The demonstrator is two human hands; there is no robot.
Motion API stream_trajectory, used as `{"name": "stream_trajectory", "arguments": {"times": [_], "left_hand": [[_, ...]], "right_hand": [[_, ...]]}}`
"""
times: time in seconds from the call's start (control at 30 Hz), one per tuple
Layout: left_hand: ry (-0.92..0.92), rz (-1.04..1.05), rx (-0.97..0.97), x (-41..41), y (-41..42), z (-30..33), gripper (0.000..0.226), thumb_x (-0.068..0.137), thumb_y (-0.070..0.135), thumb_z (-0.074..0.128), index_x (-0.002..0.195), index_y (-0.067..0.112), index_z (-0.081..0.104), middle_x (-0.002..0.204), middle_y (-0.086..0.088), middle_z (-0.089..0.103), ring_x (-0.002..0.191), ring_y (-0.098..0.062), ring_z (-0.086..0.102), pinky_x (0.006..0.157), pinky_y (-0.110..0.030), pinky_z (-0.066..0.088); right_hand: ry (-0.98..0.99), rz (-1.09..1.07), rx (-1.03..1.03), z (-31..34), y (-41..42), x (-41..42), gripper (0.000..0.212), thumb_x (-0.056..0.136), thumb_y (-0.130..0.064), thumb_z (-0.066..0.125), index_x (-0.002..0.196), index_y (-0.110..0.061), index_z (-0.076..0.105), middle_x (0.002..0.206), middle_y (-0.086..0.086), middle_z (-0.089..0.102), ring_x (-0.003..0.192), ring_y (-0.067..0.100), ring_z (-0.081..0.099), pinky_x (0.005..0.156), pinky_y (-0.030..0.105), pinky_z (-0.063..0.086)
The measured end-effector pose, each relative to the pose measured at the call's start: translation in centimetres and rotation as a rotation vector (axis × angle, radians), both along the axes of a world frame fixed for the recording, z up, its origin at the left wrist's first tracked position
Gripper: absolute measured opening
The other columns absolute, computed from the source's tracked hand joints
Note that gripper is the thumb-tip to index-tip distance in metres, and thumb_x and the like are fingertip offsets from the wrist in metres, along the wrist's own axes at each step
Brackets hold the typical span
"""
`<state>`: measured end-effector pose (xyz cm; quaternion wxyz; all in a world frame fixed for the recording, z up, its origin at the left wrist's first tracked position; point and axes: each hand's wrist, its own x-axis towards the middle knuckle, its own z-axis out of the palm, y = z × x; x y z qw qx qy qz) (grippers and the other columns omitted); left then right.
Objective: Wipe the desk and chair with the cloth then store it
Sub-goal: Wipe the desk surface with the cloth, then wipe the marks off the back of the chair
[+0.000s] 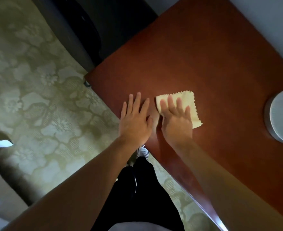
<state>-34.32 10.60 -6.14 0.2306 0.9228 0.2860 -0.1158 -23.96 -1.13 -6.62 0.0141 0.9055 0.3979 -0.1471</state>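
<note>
— Starting at frame left, what shows?
— Patterned carpet (37, 97), then a dark chair (94, 25) at upper centre.
— And the hands?
— Left hand (135, 120) lies flat on the desk (204, 55), fingers straight and spread, holding nothing. Right hand (177, 117), just beside it, presses the cloth (190, 104) with straight fingers.
— Far right?
— A grey round object (282, 115) at the frame's edge.

A smooth, faintly glossy reddish-brown wooden desk (204, 64) is seen. A pale yellow square cloth with pinked edges (191, 104), soft and matt, is laid on it. A round grey object with a brushed metal-like matt face (282, 115) is set upon the desk. The floor is covered by a green patterned woven carpet (37, 97).
</note>
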Motion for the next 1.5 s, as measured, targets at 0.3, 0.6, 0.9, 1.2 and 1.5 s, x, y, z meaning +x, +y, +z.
{"name": "stream_trajectory", "arguments": {"times": [0.3,0.6,0.9,1.2,1.5], "left_hand": [[0.111,-0.061,0.117,1.3,-0.6,-1.8,0.084,0.093,0.073,0.014,0.158,0.025,-0.009,0.164,-0.014,-0.021,0.150,-0.033,-0.022,0.120,-0.049,-0.011],[0.158,-0.062,0.108,1.5,-0.6,-1.1,0.087,0.094,0.073,0.023,0.157,0.026,-0.015,0.163,-0.012,-0.025,0.150,-0.033,-0.024,0.120,-0.049,-0.011],[0.125,-0.004,-0.067,1.6,0.2,2.2,0.069,0.100,0.039,0.047,0.158,0.026,0.013,0.167,-0.007,-0.003,0.154,-0.027,-0.007,0.122,-0.047,0.006],[-0.289,0.531,-0.397,-1.1,2.0,8.6,0.029,0.100,0.020,0.051,0.126,0.025,0.062,0.121,0.003,0.059,0.105,-0.007,0.059,0.098,-0.029,0.049],[-0.527,0.584,-0.329,-8.2,9.4,15.1,0.020,0.099,0.015,0.055,0.112,0.021,0.068,0.108,0.007,0.067,0.093,-0.001,0.061,0.076,-0.005,0.043]], "right_hand": [[0.096,0.067,-0.114,1.4,0.4,2.1,0.058,0.097,-0.035,0.020,0.152,-0.023,0.035,0.162,0.004,0.027,0.150,0.034,0.020,0.115,0.062,0.023],[-0.023,0.040,0.020,0.7,-5.7,-0.6,0.052,0.097,-0.029,0.035,0.145,-0.014,0.048,0.153,0.008,0.044,0.142,0.036,0.037,0.109,0.060,0.035],[-0.034,0.016,0.274,0.5,-4.8,-0.9,0.053,0.074,0.005,0.062,0.122,-0.016,0.067,0.134,0.004,0.063,0.124,0.032,0.059,0.087,0.044,0.058],[1.454,-1.078,1.042,8.3,0.4,0.1,0.054,0.084,0.015,0.053,0.126,-0.017,0.064,0.110,-0.001,0.075,0.100,0.018,0.071,0.087,0.033,0.057],[2.035,-1.115,1.109,13.5,10.1,-8.1,0.043,0.092,-0.027,0.050,0.127,-0.006,0.064,0.131,0.018,0.059,0.120,0.037,0.056,0.107,0.048,0.040]]}}
